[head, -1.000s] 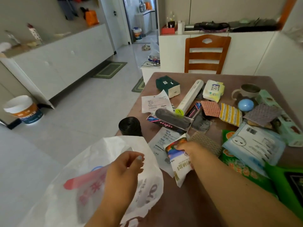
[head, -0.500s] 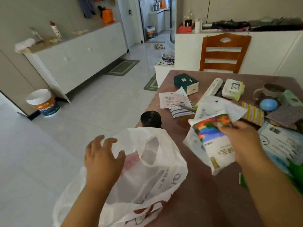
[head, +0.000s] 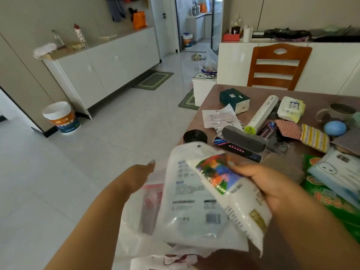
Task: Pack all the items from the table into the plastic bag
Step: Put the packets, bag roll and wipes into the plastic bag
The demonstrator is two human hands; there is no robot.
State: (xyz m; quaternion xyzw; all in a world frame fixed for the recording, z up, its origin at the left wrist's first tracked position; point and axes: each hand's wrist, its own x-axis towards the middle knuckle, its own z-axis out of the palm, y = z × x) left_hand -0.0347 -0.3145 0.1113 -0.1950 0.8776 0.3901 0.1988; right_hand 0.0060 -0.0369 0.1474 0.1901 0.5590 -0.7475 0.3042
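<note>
My right hand (head: pixel 263 184) grips two white packets together: a packet with a colourful picture (head: pixel 231 190) and a flat white packet (head: pixel 187 203) with blue print and a barcode. They hang over the white plastic bag (head: pixel 140 227) at the table's near left edge. My left hand (head: pixel 136 174) is at the bag's left rim with fingers extended; the packets hide where it meets the bag. Other items lie on the brown table (head: pixel 212 98).
On the table lie a black roll (head: pixel 194 135), a grey case (head: pixel 243 140), a white tube (head: pixel 261 114), a dark green box (head: pixel 233 99), receipts (head: pixel 218 117), tissues (head: pixel 291 109), sponges (head: pixel 314 137), a blue ball (head: pixel 334 128) and a mug (head: pixel 339 112). A wooden chair (head: pixel 278 65) stands behind.
My right hand has lifted the two packets off the table and carried them left, over the bag. My left hand has shifted on the bag's rim and its fingers have straightened.
</note>
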